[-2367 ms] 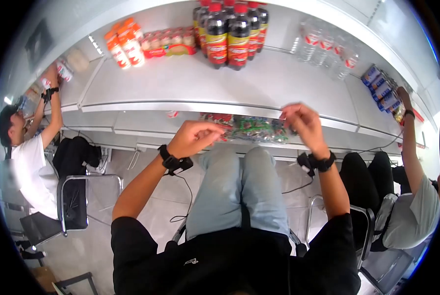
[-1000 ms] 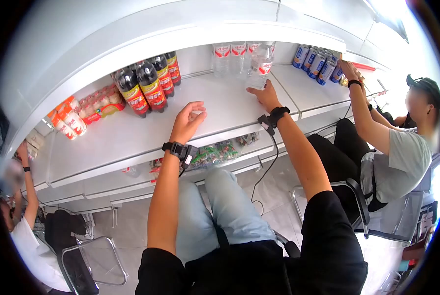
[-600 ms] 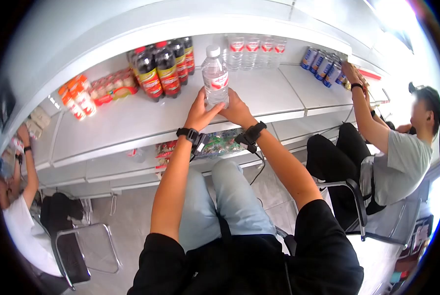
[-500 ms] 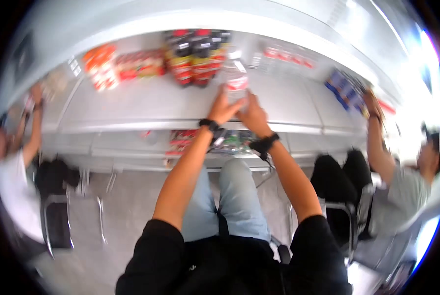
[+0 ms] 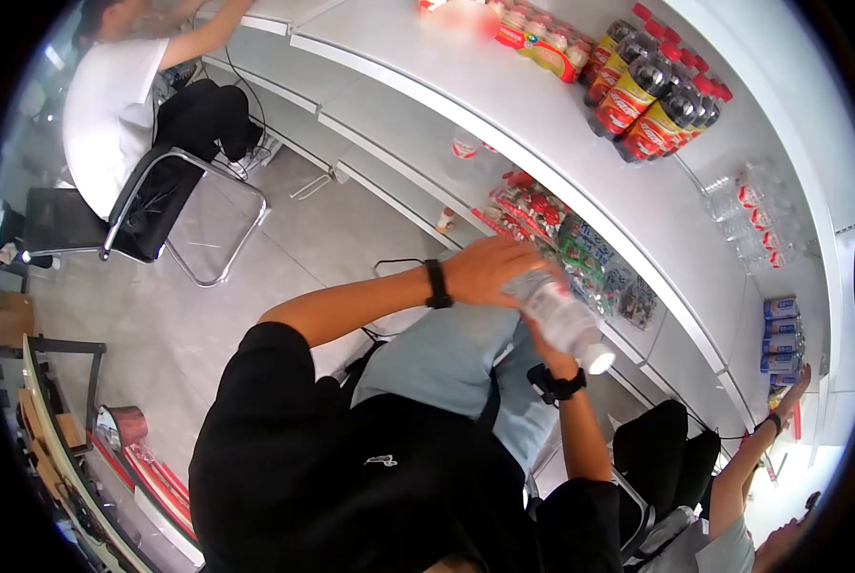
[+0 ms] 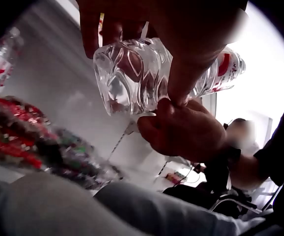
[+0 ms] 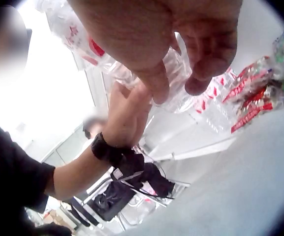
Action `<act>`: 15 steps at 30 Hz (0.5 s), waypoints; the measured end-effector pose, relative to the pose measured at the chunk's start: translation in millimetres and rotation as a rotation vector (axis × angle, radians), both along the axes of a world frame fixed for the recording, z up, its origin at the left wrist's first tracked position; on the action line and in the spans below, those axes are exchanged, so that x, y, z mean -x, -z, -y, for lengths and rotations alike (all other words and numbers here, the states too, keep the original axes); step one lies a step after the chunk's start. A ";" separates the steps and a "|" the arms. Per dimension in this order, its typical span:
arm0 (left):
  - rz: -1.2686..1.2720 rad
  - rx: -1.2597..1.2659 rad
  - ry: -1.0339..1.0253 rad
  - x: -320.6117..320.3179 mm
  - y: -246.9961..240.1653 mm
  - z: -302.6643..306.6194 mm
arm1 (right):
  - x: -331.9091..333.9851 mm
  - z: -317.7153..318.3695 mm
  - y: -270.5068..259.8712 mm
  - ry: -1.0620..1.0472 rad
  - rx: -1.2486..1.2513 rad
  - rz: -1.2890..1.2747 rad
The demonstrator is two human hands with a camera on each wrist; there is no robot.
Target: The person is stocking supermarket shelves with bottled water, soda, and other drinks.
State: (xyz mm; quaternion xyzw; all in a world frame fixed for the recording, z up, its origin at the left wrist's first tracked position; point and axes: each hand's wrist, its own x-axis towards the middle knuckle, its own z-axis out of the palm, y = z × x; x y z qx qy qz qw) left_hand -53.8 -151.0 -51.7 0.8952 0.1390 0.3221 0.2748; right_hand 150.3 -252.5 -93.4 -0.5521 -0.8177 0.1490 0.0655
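A clear plastic water bottle (image 5: 563,315) with a white cap and a red-and-white label lies tilted between my hands, its cap pointing to the lower right in the head view. My left hand (image 5: 492,271) holds it near the base, fingers laid over it. From beneath and nearer the cap, my right hand (image 5: 554,346) grips the same bottle. In the left wrist view the ridged lower part of the bottle (image 6: 132,78) shows, with my right hand (image 6: 186,127) beside it. The right wrist view has my left hand (image 7: 127,113) against the bottle's side.
Cola bottles (image 5: 638,95), small drink packs (image 5: 542,43), more water bottles (image 5: 745,215) and blue cans (image 5: 781,334) stand on the upper white shelf. Bagged red and green goods (image 5: 580,244) lie on the shelf below, behind my hands. Seated people (image 5: 112,115) are on either side.
The bottle was taken off the shelf by the right hand, then gripped by both. It has come down toward my lap and tipped from upright. The head view has turned.
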 end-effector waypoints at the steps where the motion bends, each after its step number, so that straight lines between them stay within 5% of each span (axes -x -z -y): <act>1: -0.041 0.030 0.014 16.7 14.0 -5.8 | 8.8 -7.3 4.0 -0.018 0.068 0.006; 2: -0.081 0.066 0.028 30.7 27.7 -10.7 | 17.5 -14.6 8.1 -0.036 0.136 0.012; 3: -0.111 0.066 -0.022 43.1 39.7 -14.5 | 32.1 -15.7 11.9 0.081 0.090 -0.439; 5: -0.170 0.065 -0.125 64.4 60.2 -23.8 | 43.8 -22.9 22.5 0.183 0.036 -0.894; 15: -0.042 0.278 -0.319 60.1 109.4 -100.7 | 62.2 -108.6 -5.1 0.212 -0.066 -0.950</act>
